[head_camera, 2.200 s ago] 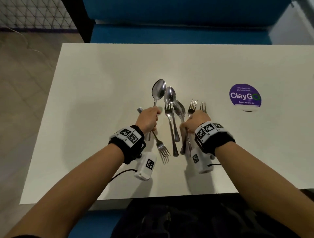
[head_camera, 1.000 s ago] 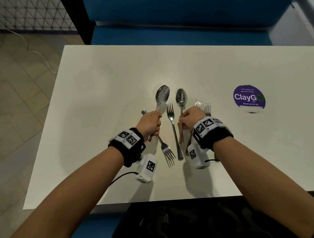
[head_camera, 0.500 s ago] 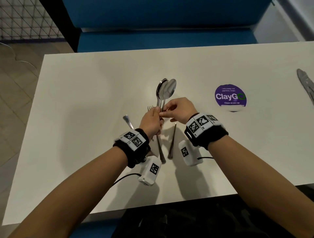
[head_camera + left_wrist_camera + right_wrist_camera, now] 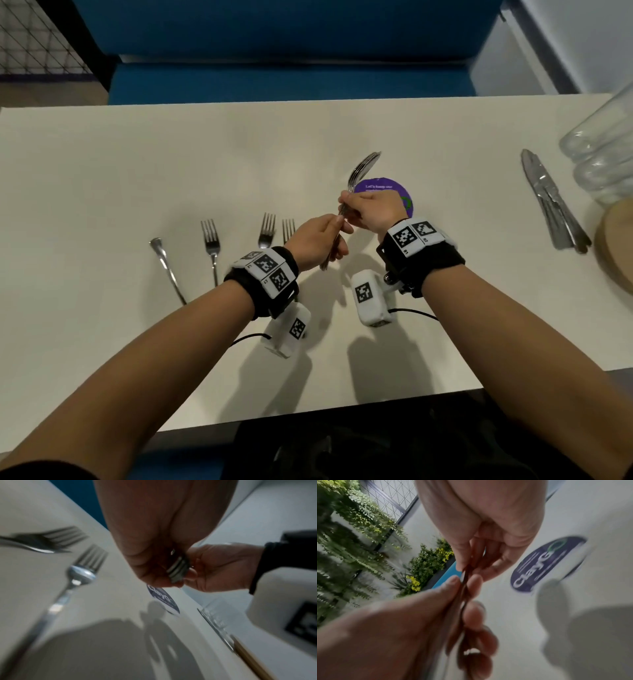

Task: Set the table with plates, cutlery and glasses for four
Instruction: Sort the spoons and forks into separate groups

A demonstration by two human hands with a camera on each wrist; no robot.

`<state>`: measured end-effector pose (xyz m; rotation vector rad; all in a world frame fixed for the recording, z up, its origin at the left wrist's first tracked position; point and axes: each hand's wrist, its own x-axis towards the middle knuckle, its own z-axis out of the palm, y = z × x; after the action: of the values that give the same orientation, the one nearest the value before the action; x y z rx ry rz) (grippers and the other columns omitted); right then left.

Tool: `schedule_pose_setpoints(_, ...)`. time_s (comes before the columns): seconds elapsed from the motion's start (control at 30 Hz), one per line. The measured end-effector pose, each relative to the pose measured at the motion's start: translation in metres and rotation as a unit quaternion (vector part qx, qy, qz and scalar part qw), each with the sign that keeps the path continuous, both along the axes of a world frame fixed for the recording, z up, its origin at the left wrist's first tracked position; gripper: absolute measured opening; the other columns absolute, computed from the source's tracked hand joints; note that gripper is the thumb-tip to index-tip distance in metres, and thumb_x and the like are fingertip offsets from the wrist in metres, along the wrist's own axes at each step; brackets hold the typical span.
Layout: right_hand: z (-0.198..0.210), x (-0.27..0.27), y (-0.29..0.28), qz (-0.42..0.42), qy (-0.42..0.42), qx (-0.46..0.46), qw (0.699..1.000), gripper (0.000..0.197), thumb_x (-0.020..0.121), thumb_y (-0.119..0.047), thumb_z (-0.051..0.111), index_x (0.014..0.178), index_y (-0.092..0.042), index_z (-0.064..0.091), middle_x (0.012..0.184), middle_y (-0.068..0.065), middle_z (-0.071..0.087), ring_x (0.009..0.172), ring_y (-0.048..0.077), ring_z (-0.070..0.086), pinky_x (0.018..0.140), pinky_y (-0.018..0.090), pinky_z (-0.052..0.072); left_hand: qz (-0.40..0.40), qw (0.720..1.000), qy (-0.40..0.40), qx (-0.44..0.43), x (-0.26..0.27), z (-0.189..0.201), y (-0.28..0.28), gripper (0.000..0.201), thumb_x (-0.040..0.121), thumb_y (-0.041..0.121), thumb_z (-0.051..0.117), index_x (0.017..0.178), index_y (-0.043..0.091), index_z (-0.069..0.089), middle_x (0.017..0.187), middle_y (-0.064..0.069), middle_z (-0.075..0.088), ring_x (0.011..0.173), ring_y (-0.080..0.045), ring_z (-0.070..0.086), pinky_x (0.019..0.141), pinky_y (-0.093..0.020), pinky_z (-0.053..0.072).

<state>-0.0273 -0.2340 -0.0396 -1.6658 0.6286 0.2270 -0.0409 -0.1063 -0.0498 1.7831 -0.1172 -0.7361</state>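
Note:
A stack of spoons (image 4: 364, 168) stands lifted off the white table (image 4: 102, 192), bowls up. My left hand (image 4: 337, 236) grips the handles low down; the handle ends (image 4: 178, 568) show in its fist. Just above it, my right hand (image 4: 346, 209) pinches the same handles (image 4: 467, 573) between thumb and fingers. Three forks (image 4: 210, 246) (image 4: 267, 229) (image 4: 288, 228) lie on the table left of the hands, tines away from me. A fourth piece (image 4: 166, 267) lies farther left, handle end away from me. Two forks (image 4: 82, 572) (image 4: 48, 540) show in the left wrist view.
A purple round ClayGo sticker (image 4: 387, 186) lies under the spoons, also seen from the right wrist (image 4: 547, 563). Several knives (image 4: 551, 202) lie at the right, beside clear glasses (image 4: 603, 154) and a round wooden piece (image 4: 616, 250). A blue bench (image 4: 291, 82) runs behind the table.
The spoons were gathered off the table into one stack, and both hands have carried it right, over the sticker. The forks stay on the table. Knives and glasses have come into view.

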Motion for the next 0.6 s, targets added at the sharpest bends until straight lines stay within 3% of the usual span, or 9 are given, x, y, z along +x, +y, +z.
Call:
schedule_pose_setpoints(0.1,-0.002,-0.007,-0.028,0.001,0.004,0.011,1.000,0.018,0.085,-0.014,0.067,0.068,-0.008,0.068,0.061,0.005,0.064,0.053,0.011,0.061,0.065,0.021,0.054,-0.024,0.999,-0.019,0.023,-0.003,-0.004,-0.029,0.029,0.104,0.024,0.027,0.086,0.017,0.049,0.065,0.000,0.059,0.057,-0.008,0.052,0.045,-0.022,0.041)
schedule_pose_setpoints(0.17,-0.005,-0.013,-0.045,0.015,0.009,0.003,1.000,0.019,0.084,-0.013,0.068,0.065,-0.010,0.067,0.064,0.010,0.062,0.057,0.017,0.060,0.073,0.027,0.056,-0.034,0.999,-0.001,0.005,-0.006,-0.008,-0.047,0.031,0.104,0.023,0.026,0.081,0.019,0.047,0.066,-0.001,0.060,0.060,-0.011,0.051,0.046,-0.019,0.041)
schedule_pose_setpoints(0.23,-0.009,-0.020,-0.065,0.018,0.018,-0.017,1.000,0.019,0.082,-0.013,0.071,0.063,-0.012,0.068,0.067,0.013,0.063,0.066,0.024,0.060,0.084,0.037,0.056,-0.059,0.998,0.015,-0.002,-0.011,-0.012,-0.065,0.032,0.104,0.024,0.026,0.083,0.018,0.049,0.070,-0.003,0.064,0.064,-0.013,0.052,0.057,-0.017,0.043)
schedule_pose_setpoints(0.3,-0.012,-0.026,-0.089,0.007,0.029,-0.053,0.998,0.018,0.079,-0.012,0.073,0.062,-0.015,0.069,0.068,0.013,0.066,0.067,0.027,0.063,0.084,0.043,0.057,-0.094,0.995,0.000,0.029,-0.012,-0.018,-0.088,0.033,0.104,0.028,0.029,0.093,0.015,0.057,0.083,-0.007,0.069,0.074,-0.014,0.058,0.073,-0.024,0.045)
schedule_pose_setpoints(0.37,-0.016,-0.030,-0.117,-0.006,0.043,-0.109,0.993,0.013,0.077,-0.012,0.073,0.065,-0.015,0.072,0.072,0.015,0.070,0.070,0.030,0.068,0.082,0.045,0.057,-0.102,0.991,-0.046,0.080,-0.014,-0.024,-0.115,0.034,0.101,0.034,0.036,0.102,0.013,0.064,0.090,-0.002,0.071,0.087,-0.017,0.064,0.083,-0.031,0.047)
schedule_pose_setpoints(0.43,-0.016,-0.033,-0.147,0.001,0.058,-0.188,0.980,0.005,0.077,-0.014,0.073,0.075,-0.011,0.075,0.078,0.015,0.073,0.077,0.029,0.071,0.082,0.043,0.057,-0.084,0.990,-0.064,0.096,-0.013,-0.026,-0.143,0.032,0.098,0.038,0.043,0.105,0.015,0.065,0.087,0.004,0.070,0.090,-0.015,0.066,0.084,-0.031,0.048)
schedule_pose_setpoints(0.5,-0.015,-0.032,-0.182,0.031,0.079,-0.281,0.956,0.012,0.078,-0.019,0.071,0.085,-0.011,0.076,0.083,0.012,0.074,0.082,0.023,0.071,0.082,0.034,0.056,-0.065,0.990,-0.071,0.100,-0.010,-0.027,-0.176,0.030,0.096,0.039,0.047,0.107,0.017,0.064,0.090,0.003,0.073,0.091,-0.011,0.066,0.084,-0.029,0.049)
schedule_pose_setpoints(0.6,-0.013,-0.030,-0.236,0.066,0.110,-0.376,0.918,0.015,0.080,-0.022,0.070,0.088,-0.012,0.076,0.084,0.009,0.073,0.080,0.020,0.067,0.063,0.022,0.047,-0.051,0.990,-0.073,0.111,-0.004,-0.027,-0.224,0.027,0.095,0.037,0.051,0.109,0.018,0.064,0.095,0.000,0.074,0.094,-0.013,0.066,0.087,-0.029,0.049)
